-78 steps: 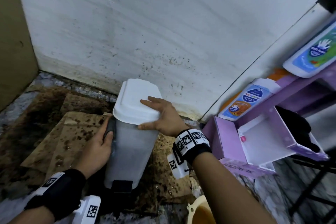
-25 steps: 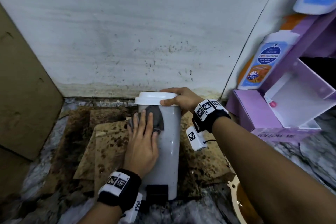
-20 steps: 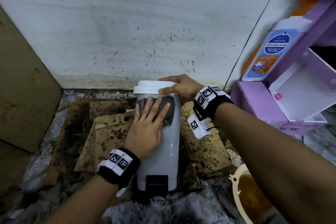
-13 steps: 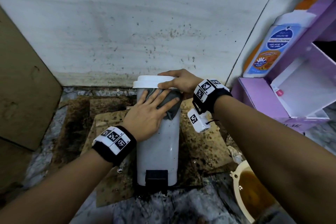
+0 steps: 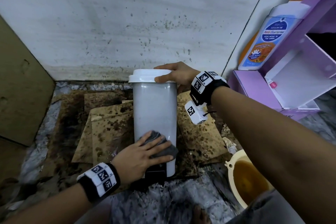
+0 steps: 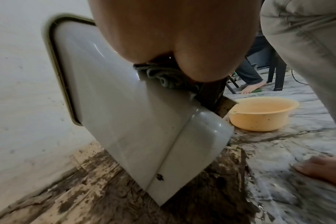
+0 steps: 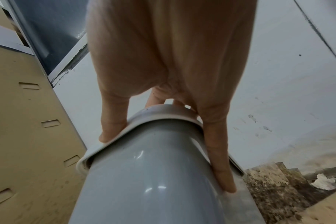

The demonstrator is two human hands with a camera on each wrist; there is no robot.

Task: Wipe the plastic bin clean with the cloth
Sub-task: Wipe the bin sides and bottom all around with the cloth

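A grey plastic bin [image 5: 154,111] with a white lid [image 5: 145,77] stands upright on stained cardboard by the wall. My left hand [image 5: 145,152] lies flat with spread fingers on a dark grey cloth [image 5: 165,149] and presses it against the bin's lower front, just above the black pedal. My right hand [image 5: 174,76] grips the lid's right rim, thumb on the front edge and fingers over the top. The left wrist view shows the cloth [image 6: 163,77] bunched under my palm against the bin [image 6: 134,113]. In the right wrist view thumb and fingers straddle the lid [image 7: 163,118].
A yellow basin [image 5: 234,183] of brown water sits on the floor at the right, close to the bin. A purple shelf unit [image 5: 254,92] with a wash bottle [image 5: 267,40] stands beyond it. Spotted cardboard [image 5: 109,125] covers the floor, and a brown panel [image 5: 18,87] walls the left.
My left hand has slid the cloth down the bin's front, from just under the lid to the lower part. My right hand has stayed on the lid.
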